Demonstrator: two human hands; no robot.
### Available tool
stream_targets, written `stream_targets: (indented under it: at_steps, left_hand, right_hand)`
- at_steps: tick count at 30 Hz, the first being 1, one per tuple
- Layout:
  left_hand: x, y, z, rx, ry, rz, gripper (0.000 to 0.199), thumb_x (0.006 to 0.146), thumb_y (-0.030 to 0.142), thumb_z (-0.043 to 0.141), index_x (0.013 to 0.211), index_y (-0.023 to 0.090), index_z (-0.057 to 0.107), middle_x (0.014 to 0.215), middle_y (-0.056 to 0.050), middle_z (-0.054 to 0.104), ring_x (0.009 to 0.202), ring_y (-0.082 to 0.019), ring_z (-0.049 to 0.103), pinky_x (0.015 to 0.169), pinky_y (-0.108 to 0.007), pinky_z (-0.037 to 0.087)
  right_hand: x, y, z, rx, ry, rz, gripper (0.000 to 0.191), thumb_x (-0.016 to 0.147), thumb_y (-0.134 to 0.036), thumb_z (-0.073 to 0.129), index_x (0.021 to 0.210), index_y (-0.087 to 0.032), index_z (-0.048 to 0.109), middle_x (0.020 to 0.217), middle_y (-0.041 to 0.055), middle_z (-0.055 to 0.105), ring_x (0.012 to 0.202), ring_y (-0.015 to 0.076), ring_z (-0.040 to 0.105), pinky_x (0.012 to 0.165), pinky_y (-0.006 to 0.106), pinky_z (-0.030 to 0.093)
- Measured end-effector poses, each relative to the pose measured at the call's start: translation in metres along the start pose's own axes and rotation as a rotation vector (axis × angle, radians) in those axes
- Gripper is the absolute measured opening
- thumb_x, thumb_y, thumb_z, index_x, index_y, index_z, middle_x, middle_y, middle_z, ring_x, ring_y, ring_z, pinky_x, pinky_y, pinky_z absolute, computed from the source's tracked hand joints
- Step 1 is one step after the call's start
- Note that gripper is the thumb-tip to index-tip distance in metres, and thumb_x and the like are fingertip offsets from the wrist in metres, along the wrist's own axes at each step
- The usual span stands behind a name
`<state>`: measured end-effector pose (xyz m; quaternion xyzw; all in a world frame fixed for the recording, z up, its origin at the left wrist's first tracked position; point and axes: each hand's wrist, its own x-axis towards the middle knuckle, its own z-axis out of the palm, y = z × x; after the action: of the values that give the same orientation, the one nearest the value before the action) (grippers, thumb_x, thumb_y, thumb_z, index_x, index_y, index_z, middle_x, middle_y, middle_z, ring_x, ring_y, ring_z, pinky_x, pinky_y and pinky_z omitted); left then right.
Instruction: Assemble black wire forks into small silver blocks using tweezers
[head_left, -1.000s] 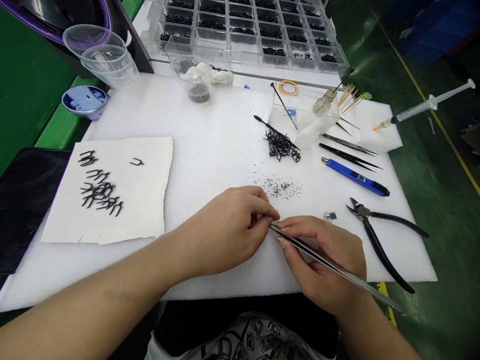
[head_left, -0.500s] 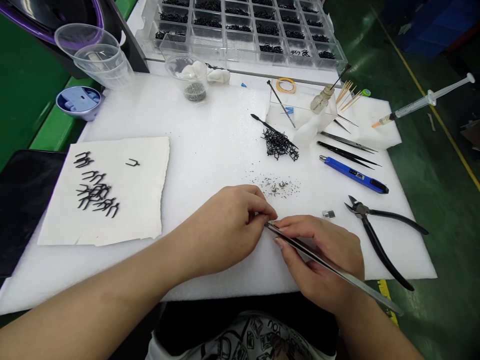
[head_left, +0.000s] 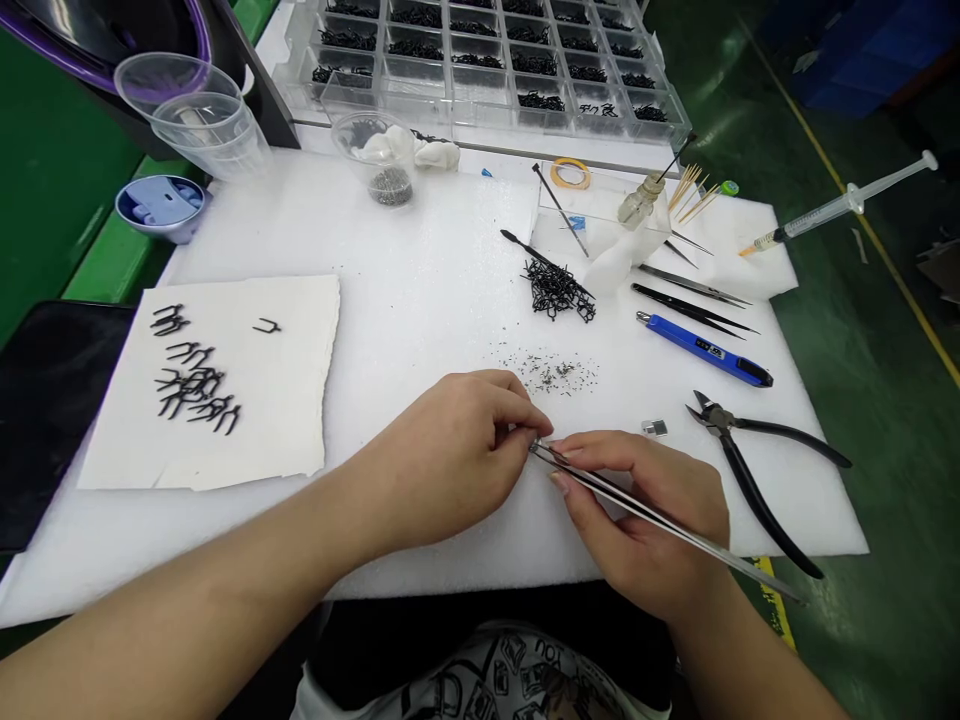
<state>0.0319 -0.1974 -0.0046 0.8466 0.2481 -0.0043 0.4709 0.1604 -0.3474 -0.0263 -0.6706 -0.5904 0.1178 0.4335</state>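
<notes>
My left hand (head_left: 450, 450) rests on the white foam, its thumb and fingertips pinched on a tiny metal part (head_left: 539, 445). My right hand (head_left: 645, 470) grips long steel tweezers (head_left: 712, 548), whose tips meet that part at my left fingertips. The part is too small and too covered to identify. Beyond the hands lie a scatter of dark fragments (head_left: 551, 374) and a heap of black wire pieces (head_left: 556, 290).
Black forked pieces lie on a paper sheet (head_left: 300, 330) to the left. Black-handled cutters (head_left: 757, 480), a blue tool (head_left: 705, 350) and more tweezers (head_left: 694, 313) lie right. A compartment box (head_left: 480, 60), plastic cups (head_left: 210, 130) and a syringe (head_left: 840, 210) stand farther off.
Both hands stay nearly still, with the tweezer tips held at my left fingertips. The tweezers lie slightly flatter, and the whole view has shifted a little.
</notes>
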Motion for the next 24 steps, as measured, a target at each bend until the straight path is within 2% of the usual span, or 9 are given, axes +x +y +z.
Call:
stream_targets:
  at_steps: [9,24]
  left_hand:
    - [0.0004,-0.0010,0.0006,0.025,0.016,0.027,0.028,0.089,0.014,0.052,0.100,0.020,0.077,0.098,0.001,0.069,0.090,-0.012,0.064,0.085,-0.025,0.048]
    - [-0.0004,-0.0016,0.0010,0.005,0.029,0.026,0.028,0.087,0.012,0.052,0.096,0.023,0.077,0.097,0.003,0.069,0.086,-0.011,0.063,0.082,-0.024,0.049]
  right_hand:
    - [-0.0014,-0.0010,-0.0003,0.007,0.010,0.022,0.021,0.079,-0.008,0.071,0.096,-0.018,0.066,0.097,0.0007,0.076,0.090,0.0101,0.071,0.084,0.020,0.056]
    - [0.0002,0.0004,0.0005,0.000,0.001,0.021,0.022,0.078,-0.007,0.071,0.097,-0.018,0.065,0.097,0.0009,0.076,0.091,0.0102,0.071,0.085,0.021,0.056]
